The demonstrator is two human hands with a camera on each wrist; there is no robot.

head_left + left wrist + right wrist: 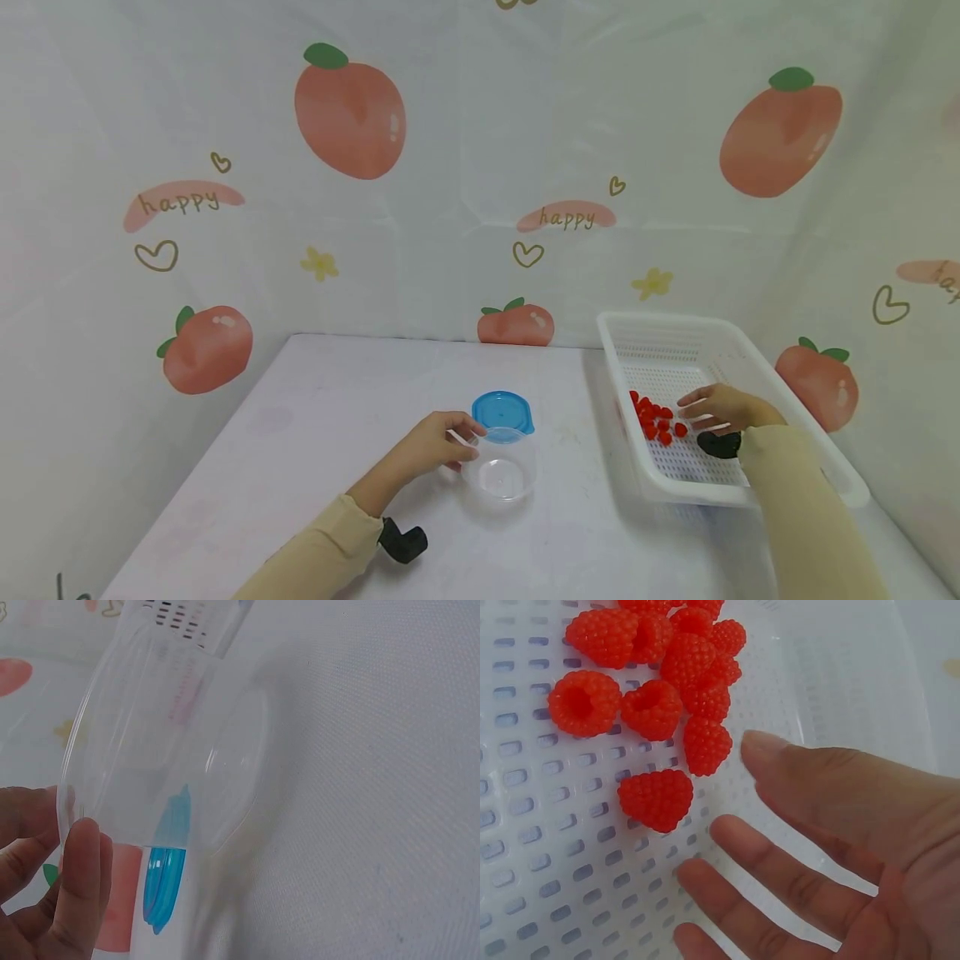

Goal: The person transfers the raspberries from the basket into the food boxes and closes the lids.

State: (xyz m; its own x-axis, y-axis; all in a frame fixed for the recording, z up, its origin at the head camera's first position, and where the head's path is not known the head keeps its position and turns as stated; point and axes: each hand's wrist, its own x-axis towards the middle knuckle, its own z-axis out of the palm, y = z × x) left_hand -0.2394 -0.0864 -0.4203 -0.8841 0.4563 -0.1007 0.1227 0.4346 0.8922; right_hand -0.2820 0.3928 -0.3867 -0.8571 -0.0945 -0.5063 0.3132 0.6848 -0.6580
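Note:
A clear round plastic tub (501, 473) stands on the table; my left hand (442, 440) pinches its rim between thumb and fingers, as the left wrist view shows up close. Just behind the tub lies a blue lid (502, 412), partly seen through the clear wall in the left wrist view (163, 885). Over in the white basket (686, 483), red raspberries (654, 419) are heaped toward the left side. Beside them hovers my right hand (723, 408), its fingers spread apart and nothing between them. One raspberry (656, 800) sits nearest its fingertips without touching them.
The basket has slotted walls and a perforated floor, and takes up the right side of the table (360, 392). A printed curtain (465, 125) with fruit drawings hangs behind the table. Black wrist mounts (403, 542) stick out below both hands.

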